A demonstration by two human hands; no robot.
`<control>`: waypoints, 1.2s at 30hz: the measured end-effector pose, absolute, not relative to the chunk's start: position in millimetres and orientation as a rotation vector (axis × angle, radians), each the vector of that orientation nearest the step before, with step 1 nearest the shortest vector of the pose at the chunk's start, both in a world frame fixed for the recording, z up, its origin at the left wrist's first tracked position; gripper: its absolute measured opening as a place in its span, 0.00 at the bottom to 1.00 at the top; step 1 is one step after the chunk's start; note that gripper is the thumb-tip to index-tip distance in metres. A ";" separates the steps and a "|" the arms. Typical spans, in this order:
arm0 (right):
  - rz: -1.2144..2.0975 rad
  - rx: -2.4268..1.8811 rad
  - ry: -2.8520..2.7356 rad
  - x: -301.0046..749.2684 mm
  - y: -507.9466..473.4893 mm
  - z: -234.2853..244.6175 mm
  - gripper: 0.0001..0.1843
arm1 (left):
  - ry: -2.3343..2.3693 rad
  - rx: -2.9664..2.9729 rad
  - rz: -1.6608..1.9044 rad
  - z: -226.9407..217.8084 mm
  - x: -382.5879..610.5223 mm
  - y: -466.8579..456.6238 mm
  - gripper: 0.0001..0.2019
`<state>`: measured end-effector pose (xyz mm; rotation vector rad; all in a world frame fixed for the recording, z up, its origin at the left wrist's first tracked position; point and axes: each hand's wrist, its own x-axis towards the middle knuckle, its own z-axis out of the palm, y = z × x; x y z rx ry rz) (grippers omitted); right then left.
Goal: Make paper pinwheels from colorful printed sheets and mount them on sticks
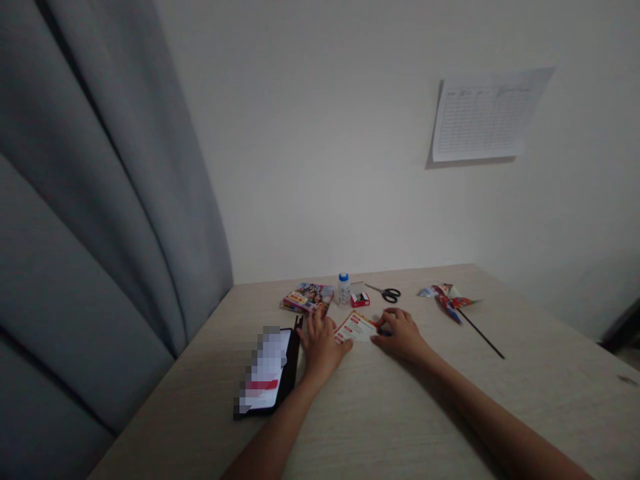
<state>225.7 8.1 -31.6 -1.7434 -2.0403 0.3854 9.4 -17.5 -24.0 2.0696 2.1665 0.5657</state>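
A printed paper card (356,327), white with orange edges and red labels, lies on the table between my hands. My left hand (321,343) rests at its left side, fingers spread on the tabletop and thumb at the card's lower edge. At the card's right corner, my right hand (400,335) has its thumb and fingers closed on the paper. A small dark spot shows between those fingers; I cannot make out what it is. Just beyond my left fingertips is a stack of colourful printed sheets (311,295).
A white glue bottle (344,291) with a blue cap, a small red box (360,299) and black-handled scissors (391,295) stand or lie behind the card. A paper pinwheel (450,300) on a black stick lies right. A phone (267,370) with a lit screen is left, near dark sticks (299,324).
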 end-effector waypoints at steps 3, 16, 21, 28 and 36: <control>0.396 -1.739 -2.052 228.5 10.4 -33.1 0.18 | 2.159 2.047 0.551 -23.5 7.6 -17.5 0.20; 0.416 -1.693 -2.116 240.1 18.4 -37.0 0.19 | 2.129 2.023 0.525 -19.3 -3.4 -19.5 0.15; 0.434 -1.668 -2.138 245.0 19.5 -35.2 0.19 | 2.119 2.024 0.503 -21.2 -11.1 -17.5 0.14; 0.434 -1.618 -2.183 250.1 21.0 -34.4 0.18 | 2.113 2.014 0.388 -12.8 -17.2 -18.0 0.13; 0.487 -1.546 -2.244 258.5 22.8 -31.7 0.18 | 2.110 2.018 0.371 -13.2 -29.9 -16.0 0.11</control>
